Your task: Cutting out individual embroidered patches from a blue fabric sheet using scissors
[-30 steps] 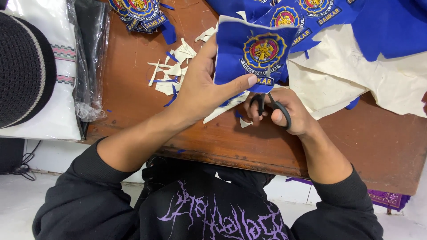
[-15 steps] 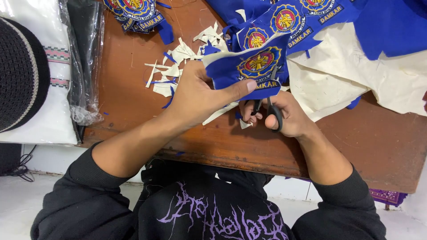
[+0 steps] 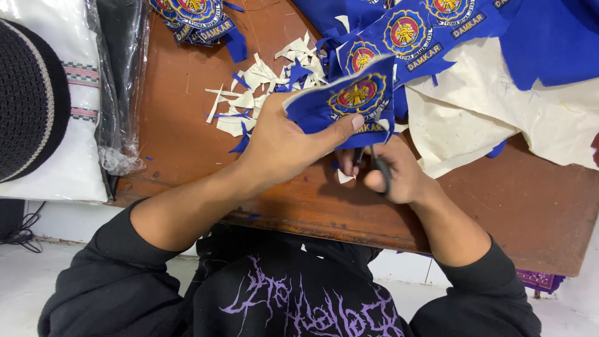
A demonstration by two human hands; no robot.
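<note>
My left hand (image 3: 284,146) pinches a blue fabric piece with a round embroidered patch (image 3: 357,97), thumb laid along its lower edge, holding it tilted above the brown wooden table (image 3: 187,125). Just beneath it, my right hand (image 3: 396,171) has its fingers through the black handles of small scissors (image 3: 374,163), whose blades are hidden under the fabric. The piece belongs to a strip of blue cloth with more round patches (image 3: 405,31) running to the upper right.
Blue and white fabric scraps (image 3: 262,87) lie piled behind my left hand. Cut patches (image 3: 196,15) sit at the table's top left. Cream cloth (image 3: 486,106) and blue cloth (image 3: 549,37) cover the right. A plastic-wrapped bundle (image 3: 121,81) and a dark knitted cap (image 3: 28,100) lie left.
My left hand has turned and tilted the patch piece, moving it slightly left and up, while the right hand with the scissors stayed under its lower edge.
</note>
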